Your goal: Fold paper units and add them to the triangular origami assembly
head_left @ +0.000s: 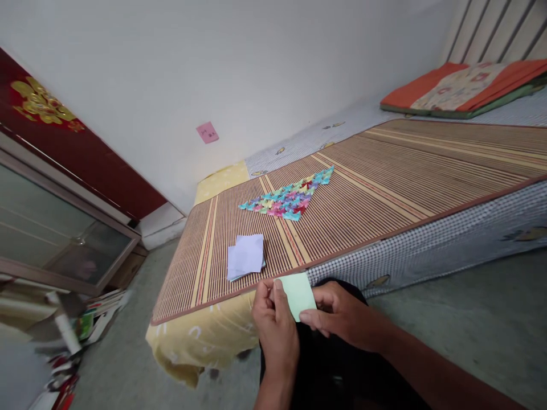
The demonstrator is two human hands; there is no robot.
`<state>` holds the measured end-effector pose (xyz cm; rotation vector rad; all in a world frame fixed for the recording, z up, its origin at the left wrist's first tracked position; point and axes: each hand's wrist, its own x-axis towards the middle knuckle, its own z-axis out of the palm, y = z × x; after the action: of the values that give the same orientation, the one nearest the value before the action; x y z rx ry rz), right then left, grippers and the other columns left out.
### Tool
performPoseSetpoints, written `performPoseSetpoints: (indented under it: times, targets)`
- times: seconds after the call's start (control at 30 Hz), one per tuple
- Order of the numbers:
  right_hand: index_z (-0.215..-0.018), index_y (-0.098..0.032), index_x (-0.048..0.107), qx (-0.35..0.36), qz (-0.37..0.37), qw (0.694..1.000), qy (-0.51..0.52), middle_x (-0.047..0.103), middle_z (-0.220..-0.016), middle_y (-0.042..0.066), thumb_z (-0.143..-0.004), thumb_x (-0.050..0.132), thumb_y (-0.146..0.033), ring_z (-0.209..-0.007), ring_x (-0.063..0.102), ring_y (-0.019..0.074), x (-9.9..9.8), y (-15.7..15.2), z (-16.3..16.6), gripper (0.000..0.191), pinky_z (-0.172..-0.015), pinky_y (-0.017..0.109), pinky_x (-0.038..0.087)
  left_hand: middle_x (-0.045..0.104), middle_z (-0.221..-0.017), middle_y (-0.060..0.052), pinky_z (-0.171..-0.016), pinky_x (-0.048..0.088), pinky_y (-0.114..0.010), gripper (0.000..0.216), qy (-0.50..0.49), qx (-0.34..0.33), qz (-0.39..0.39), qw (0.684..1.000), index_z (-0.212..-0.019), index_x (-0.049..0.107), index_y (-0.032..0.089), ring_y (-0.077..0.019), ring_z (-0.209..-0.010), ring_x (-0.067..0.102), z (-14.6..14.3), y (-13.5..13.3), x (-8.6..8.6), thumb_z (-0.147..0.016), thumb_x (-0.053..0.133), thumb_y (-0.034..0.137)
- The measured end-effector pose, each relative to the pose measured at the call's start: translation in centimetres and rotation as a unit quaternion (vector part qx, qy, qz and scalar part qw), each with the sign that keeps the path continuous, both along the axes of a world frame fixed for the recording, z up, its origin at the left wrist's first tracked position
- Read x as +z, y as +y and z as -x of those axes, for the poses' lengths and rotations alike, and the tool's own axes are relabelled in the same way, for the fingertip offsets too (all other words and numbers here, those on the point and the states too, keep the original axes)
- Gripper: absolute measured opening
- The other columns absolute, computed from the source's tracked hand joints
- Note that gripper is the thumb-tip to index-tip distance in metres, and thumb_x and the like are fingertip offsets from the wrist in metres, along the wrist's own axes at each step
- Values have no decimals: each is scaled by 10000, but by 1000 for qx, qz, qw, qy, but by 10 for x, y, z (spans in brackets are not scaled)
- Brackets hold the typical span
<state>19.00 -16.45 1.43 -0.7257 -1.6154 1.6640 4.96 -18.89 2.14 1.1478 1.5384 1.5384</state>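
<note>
Both my hands hold a small pale green paper square (pixel 298 294) at the near edge of the bed. My left hand (pixel 276 327) pinches its left side with thumb and fingers closed. My right hand (pixel 342 316) pinches its right lower corner. Just beyond, a small stack of white and pale blue paper squares (pixel 245 256) lies on the striped bamboo mat (pixel 384 188). Farther back on the mat lies a flat triangle of several colourful folded paper pieces (pixel 290 196).
The mat covers a bed with a yellow sheet (pixel 200 341) and checked sheet (pixel 427 250). An orange folded cushion (pixel 461 85) lies at the far end. A pink note (pixel 207 132) sticks to the white wall. A glass-fronted cabinet (pixel 55 228) and scattered books (pixel 85 330) stand at left.
</note>
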Motion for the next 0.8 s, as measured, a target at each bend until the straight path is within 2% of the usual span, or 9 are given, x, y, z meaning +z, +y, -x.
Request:
performPoseSetpoints:
  times: [0.1,0.23,0.37,0.5,0.57,0.7,0.8]
  targets:
    - [-676,-168,601,5,-11,1000,26,494,-567,-47,-852,641,-367,-517,408,99,2,1,1,269,-502,229,318,532,-602,50,-483,395,-219,315,19,-6,-2,1000,-813,548,216,-126,-521,481,0,-3,1,-949,562,500]
    - [-784,-161,677,-35,-14,998,54,600,-687,-18,-875,656,-387,-615,497,127,4,5,1,245,-581,244,399,533,-610,41,-514,410,-229,313,47,-3,-8,999,-809,554,223,-133,-534,483,0,-7,4,-955,549,499]
    - [-625,-181,536,-111,-6,993,46,489,-543,-55,-840,716,-437,-518,424,102,5,12,-4,380,-508,231,326,486,-588,49,-521,386,-229,309,68,19,-16,997,-789,579,222,-130,-525,439,0,-9,5,-927,596,498]
    - [-587,-198,474,-137,-43,989,22,443,-515,-54,-916,608,-474,-501,391,102,7,17,-11,450,-502,240,311,476,-576,51,-496,362,-224,333,38,-6,-5,999,-763,566,225,-123,-504,413,-1,-10,7,-915,604,518]
    - [-604,-199,485,-127,-32,991,35,455,-526,-49,-924,578,-517,-503,412,105,9,18,-10,460,-505,239,324,482,-566,50,-490,359,-226,333,49,-13,2,999,-769,567,226,-124,-493,417,-1,-10,8,-924,588,520]
    - [-734,-175,585,-26,14,997,67,540,-658,-27,-847,677,-513,-596,481,120,9,17,1,369,-563,238,386,517,-591,33,-528,375,-228,320,93,-18,-9,996,-759,579,220,-137,-550,472,0,-9,11,-937,583,486]
    - [-763,-170,613,3,51,997,64,535,-666,-26,-846,687,-460,-602,468,120,5,12,8,310,-559,238,380,514,-613,34,-533,384,-227,319,42,-56,0,998,-749,561,220,-136,-569,468,0,-6,12,-936,591,477]
